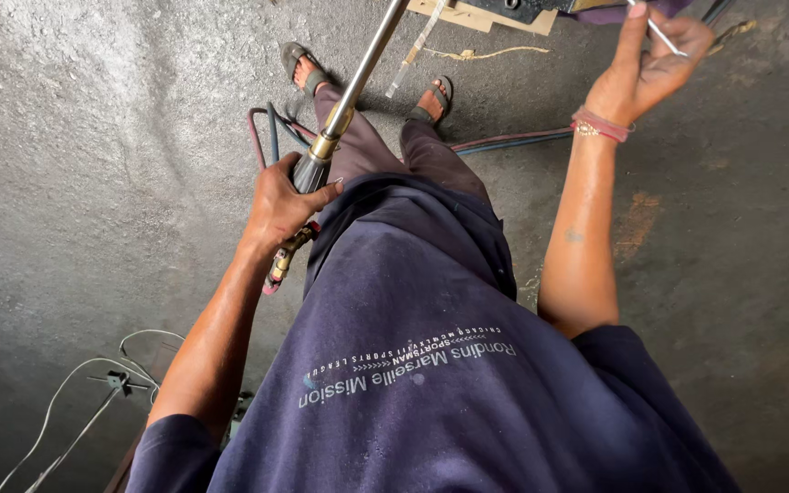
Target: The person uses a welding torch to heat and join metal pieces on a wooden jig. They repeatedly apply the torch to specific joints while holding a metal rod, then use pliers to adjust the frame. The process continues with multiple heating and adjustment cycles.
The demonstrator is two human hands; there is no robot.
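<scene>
Head view: a gas torch (344, 105) is gripped at its handle by the left hand (283, 203), the fingers wrapped tightly round the body just above the brass valve end (283, 263), from which the red and blue hoses (513, 140) are seen trailing across the concrete floor (93, 137) behind the sandalled feet (303, 66). The long steel tube of the torch is pointed far and slightly right, towards a workpiece (522, 9) lying at the far edge of the view; its tip is cut off by the frame, so whether a flame is lit cannot be told. A thin filler rod (664, 36) is pinched between thumb and fingertips of the raised right hand (646, 68), close beside the workpiece. As a judgement, both tools are brought to the work and the joining itself appears to be at hand or just under way; how much seam is done is hidden. Open floor is left on both near sides, wide on the left and right, while the hoses near the feet and the loose white wires (93, 402) at the near left could snag a step backwards.
</scene>
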